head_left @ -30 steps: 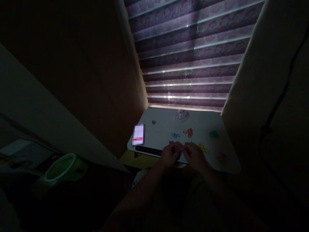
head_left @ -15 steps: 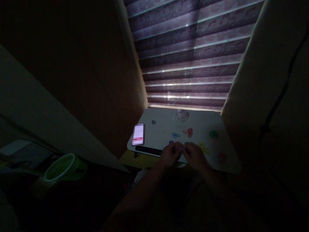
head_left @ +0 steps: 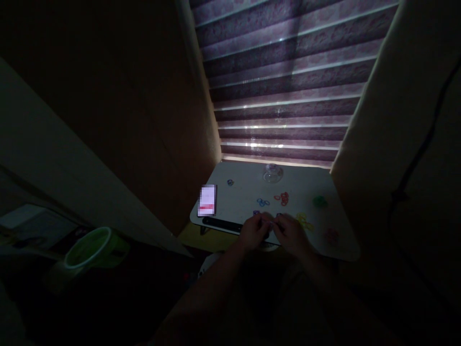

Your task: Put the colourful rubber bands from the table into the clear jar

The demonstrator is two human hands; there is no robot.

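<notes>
Both hands are at the near edge of the counter (head_left: 247,174), brought close in front of the person, and the step in hand looks like close fingertip work on one small item. The left hand (head_left: 251,232) has thumb and fingers drawn together in a pinch; the right hand (head_left: 290,233) mirrors it, and the two sets of fingertips nearly meet. They appear clamped on a small pale thing (head_left: 271,222) between them, though the dim light leaves its shape, and whether it is a ring, unclear. Purple rings (head_left: 256,212) lie just beyond the left fingers, and a dark ring (head_left: 279,215) shows just past the right ones. Farther off, rings are grouped by colour: blue rings (head_left: 262,202) and red rings (head_left: 284,198) ahead, yellow rings (head_left: 304,221) to the right of the right hand, green rings (head_left: 320,201) toward the far right. A clear container (head_left: 272,174) stands at the back. In my judgement, the next move calls for a steady hold from one hand while the other makes fine adjustments, with light pressure so the small thing does not slip or spring away.
</notes>
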